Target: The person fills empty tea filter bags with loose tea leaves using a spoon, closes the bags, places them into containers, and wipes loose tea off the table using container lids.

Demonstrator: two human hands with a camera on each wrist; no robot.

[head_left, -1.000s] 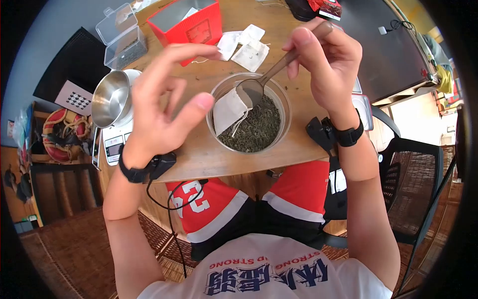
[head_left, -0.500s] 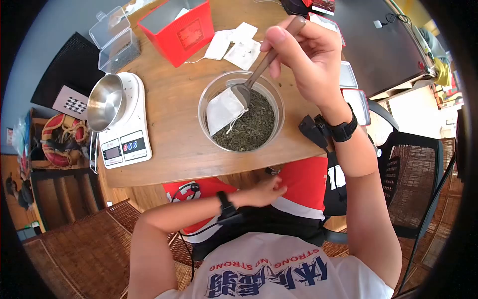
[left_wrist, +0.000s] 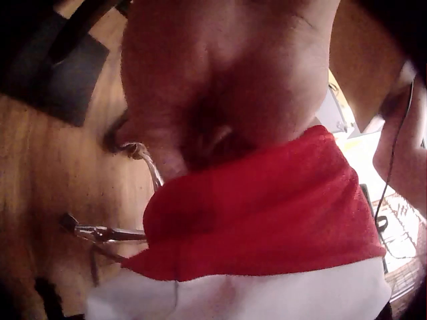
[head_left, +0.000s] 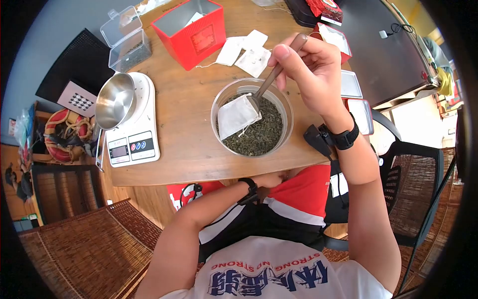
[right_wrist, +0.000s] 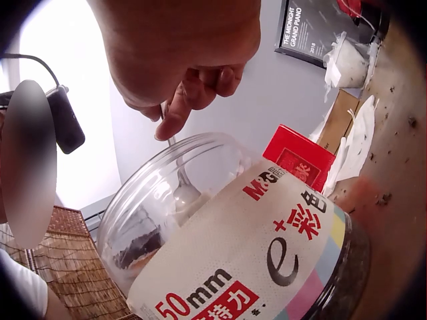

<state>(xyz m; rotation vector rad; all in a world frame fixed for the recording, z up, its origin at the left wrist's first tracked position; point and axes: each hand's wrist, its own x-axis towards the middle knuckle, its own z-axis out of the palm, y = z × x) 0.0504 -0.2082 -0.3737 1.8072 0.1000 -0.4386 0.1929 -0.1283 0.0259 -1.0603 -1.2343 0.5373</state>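
My right hand [head_left: 316, 70] pinches the handle of a metal spoon [head_left: 270, 79] between thumb and fingers. The spoon's bowl sits at the mouth of a white drawstring tea bag [head_left: 237, 117]. That bag lies on dark dried tea leaves [head_left: 269, 130] inside a round clear plastic tub [head_left: 289, 119]. In the right wrist view, the tub's printed label [right_wrist: 267, 233] faces the camera. Below the table's front edge, my left hand [head_left: 271, 180] is at my lap by the red shorts [left_wrist: 260, 207]; its fingers are mostly hidden.
On the left, a steel pan [head_left: 115, 101] sits on a white kitchen scale [head_left: 146, 151]. Behind are a clear lidded box [head_left: 130, 52], a red box [head_left: 196, 37] and several white bags [head_left: 254, 61]. Lidded containers [head_left: 359, 115] line the right edge.
My left hand has dropped from beside the tub to my lap, then moved up toward the table edge. My right hand keeps holding the spoon over the tub, its bowl staying at the bag.
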